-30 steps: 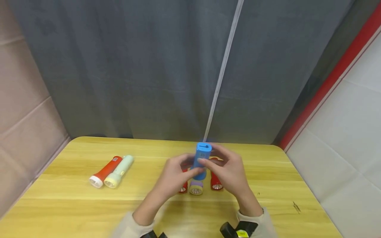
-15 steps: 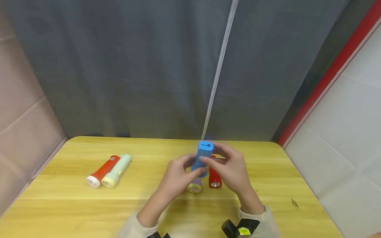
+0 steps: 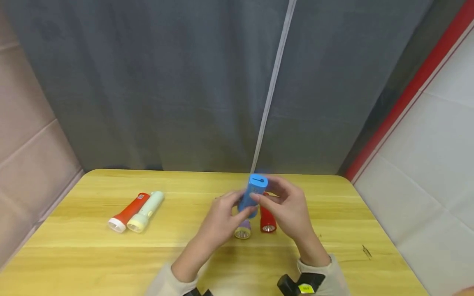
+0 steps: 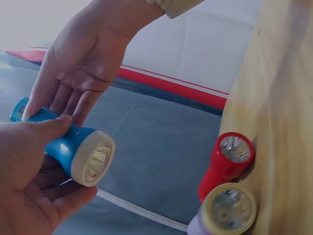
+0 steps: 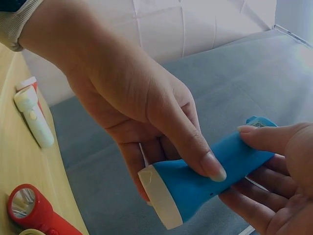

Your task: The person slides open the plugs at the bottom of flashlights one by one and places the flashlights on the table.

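Both hands hold a blue flashlight tilted above the table, its tail end up and its white-rimmed lens end low. Nearer the lens end, my left hand grips the body, thumb along the top in the left wrist view. Toward the tail, my right hand pinches it between thumb and fingers. Beneath the hands lie a purple flashlight with a cream rim and a red flashlight. Another red flashlight shows in the right wrist view; the left hand hides it from the head view.
On the left of the wooden table, an orange-red flashlight with a white rim lies beside a pale green flashlight. A grey curtain hangs behind the table. A white wall panel stands on the right.
The blue flashlight has shifted slightly right and up and leans a little more. The red flashlight on the left has gone out of sight behind the left hand. Both hands keep their hold.
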The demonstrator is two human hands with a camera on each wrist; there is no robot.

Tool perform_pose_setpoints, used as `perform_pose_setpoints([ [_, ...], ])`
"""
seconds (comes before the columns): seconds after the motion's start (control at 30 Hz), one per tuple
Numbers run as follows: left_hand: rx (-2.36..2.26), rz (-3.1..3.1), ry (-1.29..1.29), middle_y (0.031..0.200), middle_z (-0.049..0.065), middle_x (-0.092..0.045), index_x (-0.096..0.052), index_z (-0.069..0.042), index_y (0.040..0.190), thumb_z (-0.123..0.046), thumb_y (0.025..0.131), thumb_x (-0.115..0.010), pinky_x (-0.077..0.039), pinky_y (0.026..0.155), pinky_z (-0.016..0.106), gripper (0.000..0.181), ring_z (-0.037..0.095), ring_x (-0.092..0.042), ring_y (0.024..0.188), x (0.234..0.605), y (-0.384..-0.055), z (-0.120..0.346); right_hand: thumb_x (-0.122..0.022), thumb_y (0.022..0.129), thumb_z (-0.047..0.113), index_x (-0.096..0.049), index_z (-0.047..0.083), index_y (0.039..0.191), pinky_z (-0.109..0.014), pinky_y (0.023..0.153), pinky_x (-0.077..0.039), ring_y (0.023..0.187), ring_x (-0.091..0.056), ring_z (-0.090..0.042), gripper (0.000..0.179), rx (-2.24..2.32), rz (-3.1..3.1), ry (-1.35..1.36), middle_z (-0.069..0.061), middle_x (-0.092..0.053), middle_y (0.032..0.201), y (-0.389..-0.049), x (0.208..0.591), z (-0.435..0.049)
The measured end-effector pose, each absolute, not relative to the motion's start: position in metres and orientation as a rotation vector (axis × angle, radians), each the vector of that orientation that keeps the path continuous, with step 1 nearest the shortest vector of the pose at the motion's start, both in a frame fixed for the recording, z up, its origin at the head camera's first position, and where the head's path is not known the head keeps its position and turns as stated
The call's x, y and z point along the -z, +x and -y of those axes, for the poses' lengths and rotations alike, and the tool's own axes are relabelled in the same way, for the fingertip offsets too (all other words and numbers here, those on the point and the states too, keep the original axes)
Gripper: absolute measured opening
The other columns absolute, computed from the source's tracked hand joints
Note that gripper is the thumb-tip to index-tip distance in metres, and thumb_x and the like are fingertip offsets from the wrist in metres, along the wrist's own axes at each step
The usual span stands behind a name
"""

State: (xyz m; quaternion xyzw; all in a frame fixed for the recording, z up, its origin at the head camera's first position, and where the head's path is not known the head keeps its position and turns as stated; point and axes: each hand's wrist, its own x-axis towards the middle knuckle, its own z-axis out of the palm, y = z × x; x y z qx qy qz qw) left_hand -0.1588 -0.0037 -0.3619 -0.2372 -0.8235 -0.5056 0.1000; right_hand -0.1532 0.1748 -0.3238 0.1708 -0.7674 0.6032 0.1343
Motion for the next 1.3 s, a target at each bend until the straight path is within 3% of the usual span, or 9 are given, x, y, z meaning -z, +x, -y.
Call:
perform_pose_setpoints([
  [0.2, 1.529, 2.377, -0.715, 0.116, 0.004, -0.076, -0.069, -0.010, 0.124, -0.023, 0.085, -0.083, -0.061, 0.084, 0.023, 0.044, 0.014, -0.075, 0.098, 0.365, -0.157, 0.000, -0.082, 0.082, 0.004, -0.068, 0.005, 0.121, -0.028, 0.081, -0.062, 0.102, -0.072, -0.009, 0.042, -1.732, 2.227, 0.460, -0.010, -0.073, 0.118, -0.151, 0.322, -0.177],
  [0.37, 1.491, 2.397, -0.720, 0.116, 0.004, -0.076, -0.069, -0.010, 0.126, -0.025, 0.085, -0.083, -0.061, 0.084, 0.025, 0.046, 0.014, -0.074, 0.098, 0.363, -0.156, 0.000, -0.079, 0.086, 0.005, -0.066, 0.004, 0.124, -0.028, 0.086, -0.061, 0.107, -0.071, -0.010, 0.041, -1.740, 2.243, 0.492, -0.011, -0.070, 0.123, -0.151, 0.321, -0.179],
  [0.53, 1.426, 2.403, -0.721, 0.119, 0.004, -0.075, -0.069, -0.011, 0.129, -0.027, 0.086, -0.082, -0.062, 0.088, 0.031, 0.048, 0.016, -0.073, 0.102, 0.359, -0.157, 0.006, -0.056, 0.103, 0.011, -0.063, -0.001, 0.132, -0.025, 0.098, -0.056, 0.115, -0.067, -0.008, 0.032, -1.839, 2.211, 0.604, -0.001, -0.070, 0.128, -0.153, 0.321, -0.182],
  [0.67, 1.418, 2.399, -0.742, 0.123, 0.005, -0.074, -0.068, -0.011, 0.130, -0.026, 0.087, -0.081, -0.061, 0.091, 0.033, 0.048, 0.018, -0.073, 0.106, 0.358, -0.157, 0.007, -0.042, 0.109, 0.014, -0.064, -0.004, 0.130, -0.026, 0.100, -0.056, 0.114, -0.070, -0.011, 0.036, -2.055, 2.074, 0.735, 0.009, -0.074, 0.122, -0.153, 0.321, -0.185],
  [1.0, 1.389, 2.411, -0.800, 0.122, 0.007, -0.075, -0.066, -0.007, 0.130, -0.023, 0.090, -0.078, -0.061, 0.091, 0.032, 0.044, 0.019, -0.074, 0.106, 0.358, -0.155, 0.006, -0.045, 0.107, 0.010, -0.076, 0.020, 0.117, -0.027, 0.097, -0.057, 0.107, -0.073, -0.012, 0.033, -2.196, 2.034, 0.696, 0.008, -0.077, 0.114, -0.150, 0.319, -0.186],
  [1.3, 1.357, 2.453, -0.794, 0.117, 0.005, -0.076, -0.068, -0.009, 0.126, -0.022, 0.090, -0.077, -0.061, 0.090, 0.031, 0.039, 0.017, -0.074, 0.102, 0.358, -0.156, 0.007, -0.045, 0.108, 0.014, -0.072, 0.009, 0.124, -0.027, 0.100, -0.055, 0.114, -0.071, -0.013, 0.032, -2.232, 2.099, 0.693, 0.006, -0.076, 0.118, -0.152, 0.319, -0.189],
])
